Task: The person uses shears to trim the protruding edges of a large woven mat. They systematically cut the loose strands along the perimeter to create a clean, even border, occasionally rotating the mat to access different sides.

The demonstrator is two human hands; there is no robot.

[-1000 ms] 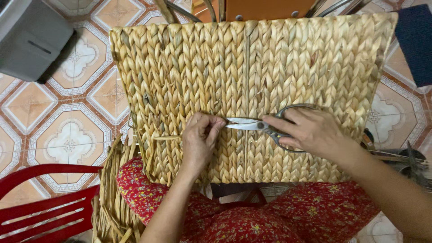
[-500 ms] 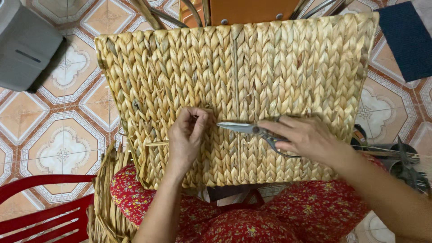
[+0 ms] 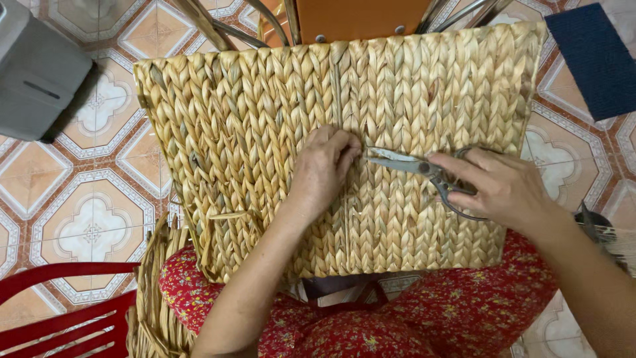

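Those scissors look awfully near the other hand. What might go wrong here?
Two risks stand out. The scissors in the right hand point their tips straight at the left hand, whose fingers pinch the weave beside the blades, so a slip might nick a fingertip. Also, the blades lie flat against the woven straw basket on the lap, so a careless snip might cut a sound strand rather than a stray end.

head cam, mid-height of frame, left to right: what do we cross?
Patterned floor tiles → left edge of the woven straw panel → left hand, fingertips on the weave → scissors, blades pointing left → right hand holding the scissor handles → right edge of the panel → floor tiles again.
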